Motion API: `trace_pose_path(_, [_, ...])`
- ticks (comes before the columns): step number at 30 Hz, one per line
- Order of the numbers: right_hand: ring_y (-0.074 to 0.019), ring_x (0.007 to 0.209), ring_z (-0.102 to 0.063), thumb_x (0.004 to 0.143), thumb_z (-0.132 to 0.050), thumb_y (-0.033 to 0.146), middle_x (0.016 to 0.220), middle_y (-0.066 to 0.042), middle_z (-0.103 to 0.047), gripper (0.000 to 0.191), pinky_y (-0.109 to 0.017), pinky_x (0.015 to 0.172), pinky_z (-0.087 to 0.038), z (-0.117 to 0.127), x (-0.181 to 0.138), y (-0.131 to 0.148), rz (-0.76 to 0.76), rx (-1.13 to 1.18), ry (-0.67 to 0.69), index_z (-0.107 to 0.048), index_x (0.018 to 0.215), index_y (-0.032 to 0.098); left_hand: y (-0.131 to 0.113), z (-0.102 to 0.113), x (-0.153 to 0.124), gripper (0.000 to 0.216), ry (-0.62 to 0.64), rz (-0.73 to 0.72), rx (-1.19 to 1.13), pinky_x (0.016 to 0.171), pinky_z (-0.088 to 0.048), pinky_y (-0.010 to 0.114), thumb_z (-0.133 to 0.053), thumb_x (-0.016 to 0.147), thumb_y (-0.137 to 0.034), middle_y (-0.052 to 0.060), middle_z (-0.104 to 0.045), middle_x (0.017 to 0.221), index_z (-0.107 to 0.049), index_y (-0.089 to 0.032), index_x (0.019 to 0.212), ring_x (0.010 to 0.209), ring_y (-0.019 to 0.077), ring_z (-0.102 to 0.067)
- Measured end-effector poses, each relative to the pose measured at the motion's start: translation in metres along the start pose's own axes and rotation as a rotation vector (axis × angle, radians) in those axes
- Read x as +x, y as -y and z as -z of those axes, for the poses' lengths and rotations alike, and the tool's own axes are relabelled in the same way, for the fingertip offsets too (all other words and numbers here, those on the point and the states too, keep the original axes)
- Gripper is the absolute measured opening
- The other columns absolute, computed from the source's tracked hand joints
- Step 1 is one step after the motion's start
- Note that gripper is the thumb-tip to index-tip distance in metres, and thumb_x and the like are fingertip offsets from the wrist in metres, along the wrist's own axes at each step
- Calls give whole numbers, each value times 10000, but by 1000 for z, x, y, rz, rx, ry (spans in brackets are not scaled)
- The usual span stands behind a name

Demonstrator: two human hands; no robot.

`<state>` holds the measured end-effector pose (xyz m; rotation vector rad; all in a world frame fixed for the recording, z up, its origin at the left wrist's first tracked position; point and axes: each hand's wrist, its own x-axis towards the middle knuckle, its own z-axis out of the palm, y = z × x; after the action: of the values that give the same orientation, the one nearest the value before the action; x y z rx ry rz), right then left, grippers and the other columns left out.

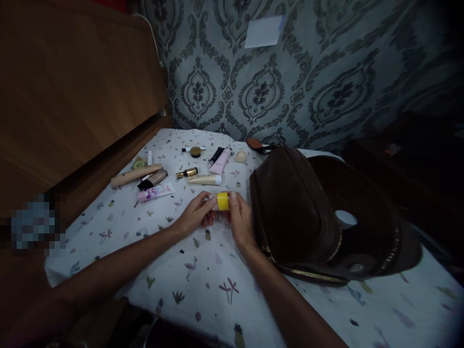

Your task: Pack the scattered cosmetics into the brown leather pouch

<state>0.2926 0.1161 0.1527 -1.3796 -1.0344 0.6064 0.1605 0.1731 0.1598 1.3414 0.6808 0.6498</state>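
Between my two hands is a small yellow-and-white container (223, 201), held sideways just above the patterned cloth. My left hand (198, 211) grips its left end with thumb and fingers. My right hand (240, 217) closes round its right end. Its label and exact kind cannot be made out. Close beyond the hands lies a beige tube with a white cap (205, 179). Immediately to the right of my right hand stands an open dark brown leather bag (286, 208), with a round white item (346, 219) inside.
Cosmetics lie across the cloth (203, 290): a pink tube (220, 161), a gold-and-black small bottle (187, 172), a purple-and-white tube (155, 192), a long beige pouch (136, 175) and a round jar (195, 152). A wooden panel (79, 82) borders the left; a patterned wall (232, 72) stands behind.
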Motion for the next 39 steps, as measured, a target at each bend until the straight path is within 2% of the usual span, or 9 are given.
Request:
trace_pose_path(2, [-167,637,-518,889,-475,594,755,-9,-588,456,-288,577,-415,-1,0,0,6,12,20,-629,1018,184,1,0,1,621,-7,2,-20,365,-335,152,-621,745,-782,-71,-544,583,-457,-203,894,440,74,-519])
trace_pose_path(4, [-171,670,-543,875,-513,563,826,-23,-622,443,-286,590,-432,-2,0,-2,20,18,29,-622,1084,188,1,1,1,617,-8,2,-30,368,-329,152,-625,748,-775,-67,-549,587,-456,-202,903,447,74,-518])
trace_pose_path(7, [-168,663,-544,878,-509,569,770,-14,-614,393,-280,584,-427,-2,1,-3,15,2,23,-620,944,198,0,1,0,614,9,-18,-8,380,-336,153,-644,754,-752,-70,-542,605,-474,-199,959,461,71,-513])
trace_pose_path(10, [-151,569,-492,860,-492,634,625,20,-543,440,-280,545,-398,-2,2,-3,-56,-13,11,-568,769,210,-2,1,-2,593,34,-54,27,403,-362,152,-698,759,-685,-72,-549,659,-476,-209,1034,491,67,-515])
trace_pose_path(13, [-142,516,-450,837,-493,678,543,45,-479,474,-282,520,-377,-1,2,-1,-91,-24,3,-530,702,225,-3,1,-3,568,53,-60,43,409,-363,154,-698,780,-651,-69,-552,685,-473,-213,1063,503,67,-512])
trace_pose_path(24, [-159,538,-487,823,-512,698,498,56,-453,482,-280,536,-392,-1,4,-2,-90,-18,-16,-512,694,234,-1,1,-3,566,54,-93,67,420,-399,152,-698,793,-618,-25,-564,789,-479,-215,1126,649,115,-586])
trace_pose_path(30, [-147,508,-455,802,-530,694,502,66,-432,471,-272,510,-376,-1,3,1,-109,20,-25,-514,707,232,1,1,-2,527,58,-106,44,452,-427,127,-712,797,-577,2,-570,862,-492,-224,1121,743,125,-600])
trace_pose_path(34, [-150,552,-467,803,-529,662,567,44,-491,448,-275,540,-376,-2,2,1,-91,-8,-41,-539,722,222,4,3,1,485,50,-139,36,486,-474,140,-752,770,-509,-4,-544,864,-523,-207,1072,739,115,-547])
trace_pose_path(39, [-171,658,-550,833,-530,610,701,3,-604,406,-286,629,-432,-1,-1,2,-18,-21,1,-585,809,209,7,4,0,513,70,-136,98,500,-477,161,-759,778,-423,3,-571,921,-561,-197,1195,684,100,-519])
